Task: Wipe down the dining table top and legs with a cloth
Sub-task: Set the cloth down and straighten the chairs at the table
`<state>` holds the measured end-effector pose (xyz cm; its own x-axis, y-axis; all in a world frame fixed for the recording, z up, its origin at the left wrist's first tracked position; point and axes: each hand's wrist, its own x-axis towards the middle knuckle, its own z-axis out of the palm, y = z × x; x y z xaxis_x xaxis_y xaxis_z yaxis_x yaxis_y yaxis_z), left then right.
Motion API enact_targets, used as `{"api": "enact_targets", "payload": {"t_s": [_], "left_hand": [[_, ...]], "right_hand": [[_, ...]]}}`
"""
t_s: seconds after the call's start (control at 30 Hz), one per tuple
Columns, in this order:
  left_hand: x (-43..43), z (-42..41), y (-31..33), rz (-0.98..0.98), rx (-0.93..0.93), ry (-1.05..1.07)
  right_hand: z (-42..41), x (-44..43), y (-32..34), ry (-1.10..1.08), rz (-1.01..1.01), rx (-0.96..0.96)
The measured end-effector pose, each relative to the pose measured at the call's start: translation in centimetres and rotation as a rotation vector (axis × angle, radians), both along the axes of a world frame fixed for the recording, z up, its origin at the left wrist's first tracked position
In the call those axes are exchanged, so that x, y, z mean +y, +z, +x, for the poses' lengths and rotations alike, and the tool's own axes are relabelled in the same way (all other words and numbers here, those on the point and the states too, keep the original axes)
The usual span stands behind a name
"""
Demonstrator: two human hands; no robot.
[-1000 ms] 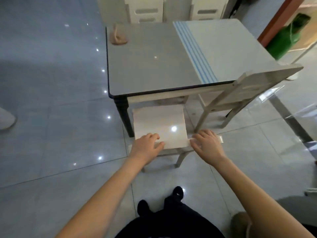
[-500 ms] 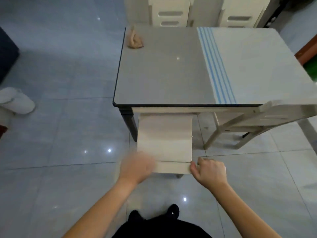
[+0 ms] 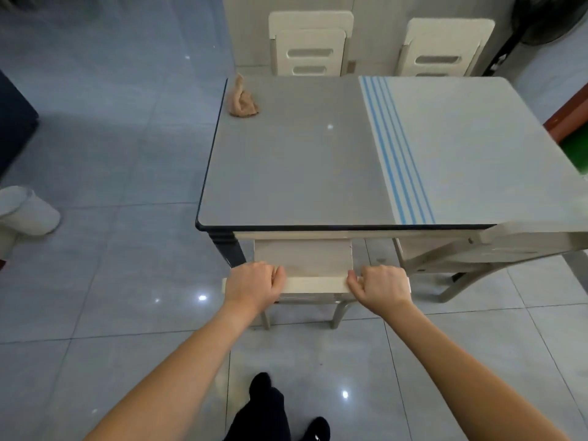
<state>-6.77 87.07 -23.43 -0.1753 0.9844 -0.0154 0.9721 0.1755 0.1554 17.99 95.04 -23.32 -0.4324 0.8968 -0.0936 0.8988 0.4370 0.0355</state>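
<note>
A person stands in front of a dining table [image 3: 302, 173]. Both hands hold the top bar of a chair's back [image 3: 315, 284]. The left hand [image 3: 253, 286] is curled round the bar at its left end. The right hand [image 3: 380, 289] is curled round the bar at its right end. Both sets of fingers are wrapped tight on the bar, so neither hand is free.

The chair's seat [image 3: 304, 256] is partly tucked under the near edge of the table. A second chair [image 3: 496, 249] leans at the right, its back touching the table's near right corner. Two more chairs [image 3: 310, 47] stand at the far side.

The cloth [image 3: 242, 100] is a small tan bundle. It sits on the table top near the far left corner, well apart from both hands. Nobody is touching it.

The table top is grey on the left and pale on the right, with blue stripes [image 3: 394, 148] between. One dark table leg [image 3: 227, 248] shows at the near left corner, just beside the chair.

I think wiping has not begun. The step in hand looks like shifting the chair to get at the table. I cannot tell if it is going in or out.

Next, the hands must let go of the bar. Then one hand must reach far over the table to pick up the cloth.
</note>
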Motion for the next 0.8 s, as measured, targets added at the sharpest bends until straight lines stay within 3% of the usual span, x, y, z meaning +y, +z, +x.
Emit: {"api": "enact_targets", "payload": {"t_s": [0.43,0.8], "left_hand": [[8.4,-2.9,-0.5,0.011,0.060,-0.022],[9.6,-3.1,-0.8,0.028,0.009,-0.002]], "right_hand": [[-3.0,7.4,0.6,-0.038,-0.011,-0.042],[-2.8,9.2,-0.3,-0.047,0.006,-0.055]]}}
